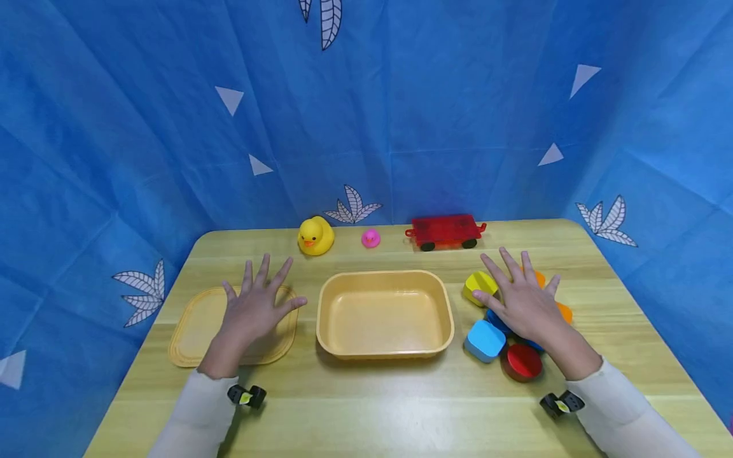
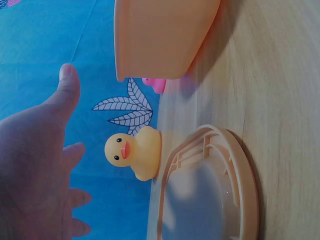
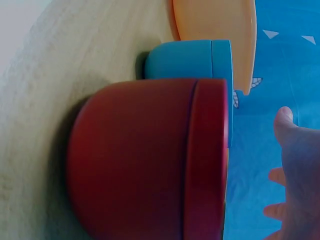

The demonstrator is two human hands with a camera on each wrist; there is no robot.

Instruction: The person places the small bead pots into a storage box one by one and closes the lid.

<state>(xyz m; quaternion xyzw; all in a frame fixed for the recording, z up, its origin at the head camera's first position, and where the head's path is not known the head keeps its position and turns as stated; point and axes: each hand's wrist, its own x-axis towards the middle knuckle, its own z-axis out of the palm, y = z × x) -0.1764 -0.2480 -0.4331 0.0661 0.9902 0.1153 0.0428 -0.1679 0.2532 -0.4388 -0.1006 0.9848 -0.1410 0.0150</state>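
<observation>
My left hand, its fingers spread, hovers over a flat tan lid and holds nothing. In the left wrist view, the ribbed underside of the lid faces up. My right hand is also spread, above a cluster of cup-like toy pieces, and holds nothing. Showing around it are a yellow piece, a light blue piece, a red piece, and orange ones. Dark blue pieces are partly hidden under the hand. Between both hands stands a tan rectangular box, open at the top.
Along the back edge of the wooden table sit a yellow rubber duck, a small pink duck and a red toy wagon with black wheels. A blue cloth with leaf prints hangs behind and at the sides.
</observation>
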